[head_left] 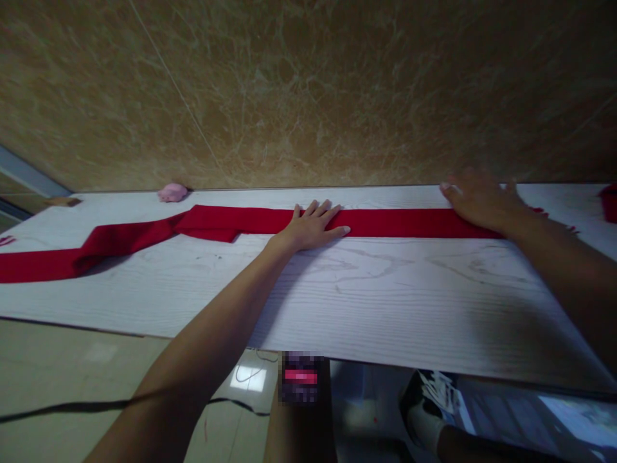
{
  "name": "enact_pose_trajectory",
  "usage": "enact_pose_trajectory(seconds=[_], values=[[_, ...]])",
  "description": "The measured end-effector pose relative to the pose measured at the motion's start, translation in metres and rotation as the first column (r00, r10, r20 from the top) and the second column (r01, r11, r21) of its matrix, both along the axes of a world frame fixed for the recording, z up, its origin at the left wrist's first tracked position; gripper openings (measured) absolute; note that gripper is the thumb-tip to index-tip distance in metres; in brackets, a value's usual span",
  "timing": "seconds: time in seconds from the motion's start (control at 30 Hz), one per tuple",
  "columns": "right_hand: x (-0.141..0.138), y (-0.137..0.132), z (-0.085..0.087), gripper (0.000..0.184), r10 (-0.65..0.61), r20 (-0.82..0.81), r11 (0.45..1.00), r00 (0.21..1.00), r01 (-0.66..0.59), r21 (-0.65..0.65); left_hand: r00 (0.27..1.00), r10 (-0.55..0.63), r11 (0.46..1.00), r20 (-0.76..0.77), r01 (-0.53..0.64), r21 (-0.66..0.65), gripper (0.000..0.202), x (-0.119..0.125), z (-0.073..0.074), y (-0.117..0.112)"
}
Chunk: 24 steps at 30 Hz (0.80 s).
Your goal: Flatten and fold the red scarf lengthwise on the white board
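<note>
A long red scarf [400,223] lies stretched across the white wood-grain table [366,289]. Its middle and right part is flat and straight, while to the left it folds over and twists before running out of view. My left hand [311,226] rests on the scarf with fingers spread and palm down. Over the scarf's right part is my right hand [482,200], slightly blurred, its fingers stretched out; I cannot tell whether it touches the cloth. Red fringe [540,211] shows beyond my right wrist.
A small pink object [172,192] stands near the wall at the back left, with a brown block [62,201] farther left. Another red item [610,202] sits at the right edge. The marbled wall [308,96] borders the table's back. A black strap or cable [72,407] crosses below.
</note>
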State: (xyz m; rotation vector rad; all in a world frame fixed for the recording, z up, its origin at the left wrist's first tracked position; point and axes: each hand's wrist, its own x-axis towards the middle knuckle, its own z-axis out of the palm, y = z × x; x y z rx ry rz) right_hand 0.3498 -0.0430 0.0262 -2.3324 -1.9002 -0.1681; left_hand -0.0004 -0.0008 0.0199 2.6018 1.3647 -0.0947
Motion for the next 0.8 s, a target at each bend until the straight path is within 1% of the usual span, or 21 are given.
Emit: enact_pose_trajectory(seconds=[0.1,0.23,0.33,0.43,0.57,0.67,0.73,0.8], values=[[-0.043,0.005,0.001,0.071,0.152,-0.069,0.988,0.986,-0.152,0.008,1.000,-0.002,1.000,-0.002,0.002,0.000,0.088,0.000,0.000,0.000],[-0.100,0.012,-0.008,0.069,0.333,-0.089,0.942,0.939,-0.335,-0.008,1.000,0.003,1.000,-0.003,-0.003,0.003,0.089,0.000,-0.001,0.000],[-0.126,0.011,-0.019,0.071,0.412,-0.105,0.909,0.905,-0.417,-0.031,1.000,0.010,1.000,0.004,-0.010,-0.001,0.090,0.001,-0.001,0.000],[-0.133,0.010,-0.029,0.070,0.427,-0.105,0.899,0.898,-0.434,-0.058,1.000,0.015,1.000,0.002,-0.015,-0.014,0.089,0.001,-0.001,0.001],[-0.130,0.011,-0.038,0.072,0.430,-0.079,0.896,0.899,-0.436,-0.087,1.000,0.025,1.000,-0.009,-0.025,-0.007,0.081,0.002,-0.001,-0.001],[-0.128,0.013,-0.040,0.073,0.436,-0.084,0.893,0.896,-0.443,-0.085,0.999,0.032,0.997,-0.020,-0.031,0.069,0.075,0.004,0.001,-0.006],[-0.127,0.015,-0.042,0.072,0.452,-0.082,0.887,0.888,-0.457,-0.067,1.000,0.016,0.988,-0.008,-0.015,0.152,0.073,0.007,0.003,-0.010],[-0.126,0.016,-0.043,0.071,0.462,-0.077,0.883,0.883,-0.467,-0.055,1.000,-0.009,0.982,0.005,0.008,0.190,0.072,0.010,0.003,-0.014]])
